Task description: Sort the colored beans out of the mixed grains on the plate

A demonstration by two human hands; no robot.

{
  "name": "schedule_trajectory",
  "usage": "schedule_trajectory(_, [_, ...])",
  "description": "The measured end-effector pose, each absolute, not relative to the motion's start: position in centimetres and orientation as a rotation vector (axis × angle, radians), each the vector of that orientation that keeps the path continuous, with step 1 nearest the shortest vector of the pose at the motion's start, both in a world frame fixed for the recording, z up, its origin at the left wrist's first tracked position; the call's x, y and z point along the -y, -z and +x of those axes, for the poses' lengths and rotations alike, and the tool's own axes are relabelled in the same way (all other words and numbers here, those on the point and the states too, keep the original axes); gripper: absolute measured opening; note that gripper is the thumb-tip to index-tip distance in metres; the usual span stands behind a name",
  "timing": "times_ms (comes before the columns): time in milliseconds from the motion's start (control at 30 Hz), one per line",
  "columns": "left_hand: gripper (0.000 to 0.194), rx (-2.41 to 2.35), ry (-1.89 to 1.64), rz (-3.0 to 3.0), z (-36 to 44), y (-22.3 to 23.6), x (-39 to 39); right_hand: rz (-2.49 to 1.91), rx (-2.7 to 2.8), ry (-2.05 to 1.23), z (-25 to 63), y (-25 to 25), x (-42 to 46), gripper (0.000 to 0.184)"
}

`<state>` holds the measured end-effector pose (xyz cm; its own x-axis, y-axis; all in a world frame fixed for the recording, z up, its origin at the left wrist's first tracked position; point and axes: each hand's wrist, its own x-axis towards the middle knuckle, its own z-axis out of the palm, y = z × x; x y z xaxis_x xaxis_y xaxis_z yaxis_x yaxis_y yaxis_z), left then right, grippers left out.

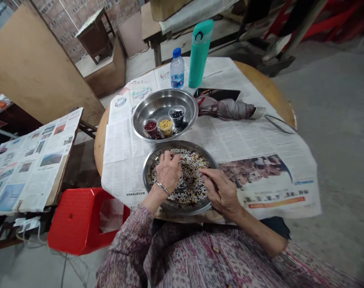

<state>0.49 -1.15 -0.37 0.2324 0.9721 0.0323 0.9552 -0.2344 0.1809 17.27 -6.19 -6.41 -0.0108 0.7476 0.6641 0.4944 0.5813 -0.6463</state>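
A steel plate (148,160) heaped with mixed grains and beans (190,188) lies on the newspaper-covered round table in front of me. My left hand (168,170), a bangle on its wrist, rests in the grains with its fingers curled down at the plate's far side. My right hand (220,189) lies at the plate's right side, its fingers drawn together and pointing left into the grains. Behind the plate a steel bowl (157,105) holds three small cups: red beans (151,125), yellow beans (165,125) and black beans (177,114).
A water bottle (177,69), a teal flask (200,53), a phone (220,94) and a folded umbrella (226,108) lie at the table's far side. A red plastic stool (76,220) stands to the left, beside a newspaper-covered board (31,160).
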Motion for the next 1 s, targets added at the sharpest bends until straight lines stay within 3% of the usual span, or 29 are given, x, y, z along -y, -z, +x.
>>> schedule_trajectory(233, [0.06,-1.977,-0.184,2.259,0.1,0.8,1.5,-1.045,1.657,-0.273,17.3,6.3,6.2,0.033])
schedule_trajectory(367, [0.032,-1.642,-0.227,2.231,0.8,1.0,1.7,-1.039,1.661,-0.274,17.3,6.4,6.2,0.033])
schedule_trajectory(600, [0.017,-1.204,-0.167,2.346,0.6,1.0,5.0,-1.058,1.641,-0.307,17.3,6.7,6.3,0.032])
schedule_trajectory(733, [0.023,-0.909,-0.087,2.627,0.8,1.4,6.2,-1.058,1.639,-0.32,17.4,6.9,6.4,0.033])
schedule_trajectory(1000, [0.038,-1.02,-0.109,2.956,2.1,2.8,3.5,-1.089,1.602,-0.296,17.3,6.7,6.4,0.032])
